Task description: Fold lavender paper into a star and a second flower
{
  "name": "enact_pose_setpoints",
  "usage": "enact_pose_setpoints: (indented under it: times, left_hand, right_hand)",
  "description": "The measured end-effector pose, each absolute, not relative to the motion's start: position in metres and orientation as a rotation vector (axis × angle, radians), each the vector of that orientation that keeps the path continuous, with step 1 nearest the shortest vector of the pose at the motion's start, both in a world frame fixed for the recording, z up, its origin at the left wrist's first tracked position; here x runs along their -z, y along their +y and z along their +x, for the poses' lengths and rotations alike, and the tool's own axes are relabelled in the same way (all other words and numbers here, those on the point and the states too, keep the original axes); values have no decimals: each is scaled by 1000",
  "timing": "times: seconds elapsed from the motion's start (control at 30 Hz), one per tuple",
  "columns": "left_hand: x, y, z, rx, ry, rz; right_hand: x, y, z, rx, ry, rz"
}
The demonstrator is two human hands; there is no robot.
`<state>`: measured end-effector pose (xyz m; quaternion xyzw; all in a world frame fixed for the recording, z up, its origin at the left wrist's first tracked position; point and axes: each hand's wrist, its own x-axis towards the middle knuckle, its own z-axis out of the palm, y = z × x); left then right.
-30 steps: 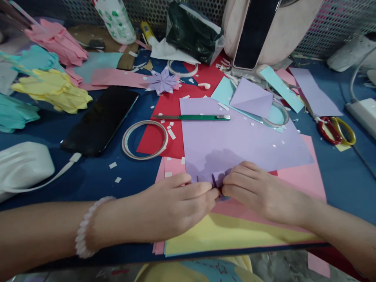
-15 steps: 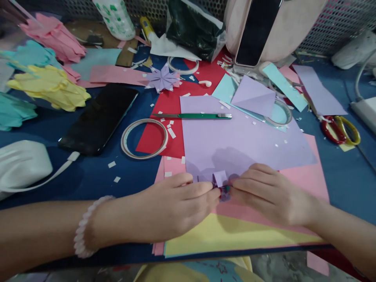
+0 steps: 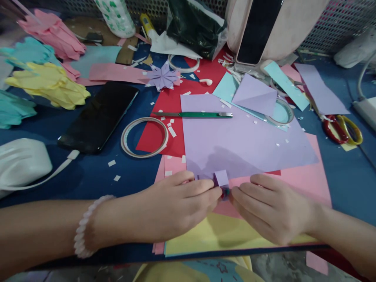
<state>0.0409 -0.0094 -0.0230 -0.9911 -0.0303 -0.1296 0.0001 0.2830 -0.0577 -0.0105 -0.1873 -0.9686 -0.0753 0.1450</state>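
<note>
A small folded purple paper piece [image 3: 221, 178] stands between my two hands, over the front part of the stacked sheets. My left hand [image 3: 179, 205], with a pale bead bracelet on its wrist, has its fingers closed on the piece from the left. From the right, the pinched fingertips of my right hand [image 3: 268, 207] touch the lower side of the piece, where a dark bit shows. Beneath lie a large purple sheet [image 3: 249, 137], a pink sheet [image 3: 311, 180] and a yellow sheet [image 3: 211, 235]. A green craft knife [image 3: 202, 114] rests on the purple sheet.
Left of the sheets are a tape roll [image 3: 125, 137], a black phone [image 3: 100, 117] and a white charger [image 3: 25, 162]. Further back are a purple paper star [image 3: 163, 76] and paper flowers [image 3: 49, 84]. Scissors [image 3: 336, 129] lie at the right.
My right hand has shifted slightly down, uncovering more of the pink sheet and a strip of red. My left hand has barely moved. The small purple piece is a little more upright.
</note>
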Motion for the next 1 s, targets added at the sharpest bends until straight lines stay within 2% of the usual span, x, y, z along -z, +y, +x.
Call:
enact_pose_setpoints:
  times: [0.8,1.0]
  left_hand:
    - [24,-9,43,365,-109,-3174]
    - [24,-9,44,399,-140,-3189]
  right_hand:
    - [5,-60,281,200,-2933,-493]
    - [8,-55,287,-49,-2804,-674]
